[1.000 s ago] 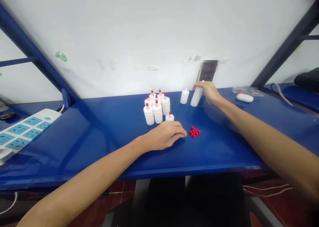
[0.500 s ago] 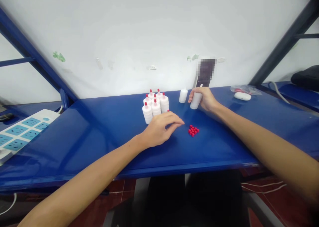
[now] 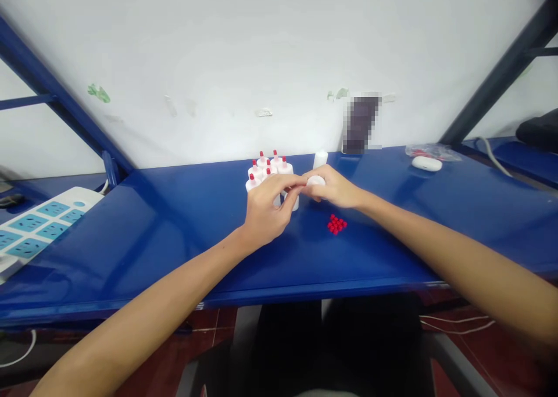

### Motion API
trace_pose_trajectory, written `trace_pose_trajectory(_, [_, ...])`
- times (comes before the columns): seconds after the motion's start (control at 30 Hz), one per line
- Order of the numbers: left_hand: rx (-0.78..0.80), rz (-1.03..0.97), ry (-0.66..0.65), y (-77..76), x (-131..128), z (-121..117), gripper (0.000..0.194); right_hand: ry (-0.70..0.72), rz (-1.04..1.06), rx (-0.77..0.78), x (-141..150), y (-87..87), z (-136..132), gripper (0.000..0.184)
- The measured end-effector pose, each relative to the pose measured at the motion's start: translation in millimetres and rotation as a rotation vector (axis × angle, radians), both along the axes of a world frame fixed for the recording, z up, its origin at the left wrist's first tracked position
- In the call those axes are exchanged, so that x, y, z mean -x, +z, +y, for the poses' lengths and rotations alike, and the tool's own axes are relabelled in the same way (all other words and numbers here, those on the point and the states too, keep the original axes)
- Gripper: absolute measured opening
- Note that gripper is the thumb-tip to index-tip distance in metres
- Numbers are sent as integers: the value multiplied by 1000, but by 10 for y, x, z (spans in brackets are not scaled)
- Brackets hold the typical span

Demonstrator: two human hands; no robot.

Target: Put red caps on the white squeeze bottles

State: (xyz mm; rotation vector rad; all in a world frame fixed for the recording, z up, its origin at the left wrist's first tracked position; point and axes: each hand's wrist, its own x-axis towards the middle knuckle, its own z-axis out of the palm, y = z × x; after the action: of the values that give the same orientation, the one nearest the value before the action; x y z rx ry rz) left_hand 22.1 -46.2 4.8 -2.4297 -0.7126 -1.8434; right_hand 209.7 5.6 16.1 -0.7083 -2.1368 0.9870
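In the head view, my right hand is wrapped round a small white bottle, which is tilted with its base towards me and its nozzle towards my left hand. My left hand is closed in a pinch against the nozzle end; its fingertips hide what they hold. Behind and left of it, several white bottles with red caps stand in a cluster, partly covered by the hand. One uncapped white bottle stands behind my right hand. A small patch of loose red caps lies in front of my hands.
The blue table meets a white wall. A white power strip lies at the left. A dark, pixelated phone-like object leans on the wall. At the right are a white rounded case and a clear plastic bag with red bits.
My right hand has brought its bottle left and tilted it over. My left hand has shifted slightly left and up, so the two hands now meet at the nozzle end.
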Motion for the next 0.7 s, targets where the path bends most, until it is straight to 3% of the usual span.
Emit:
trace_pose_trajectory(0.33, [0, 89, -38, -18, 1, 13, 14, 28, -134, -105, 29, 1, -22, 18])
trace_pose_trajectory(0.53, [-2, 94, -56, 5, 0, 10, 16, 183, -92, -18, -26, 9, 4, 34])
trace_pose_trajectory(0.7, [41, 100, -57, -16, -5, 22, 20, 203, -43, 33, -34, -29, 50, 45])
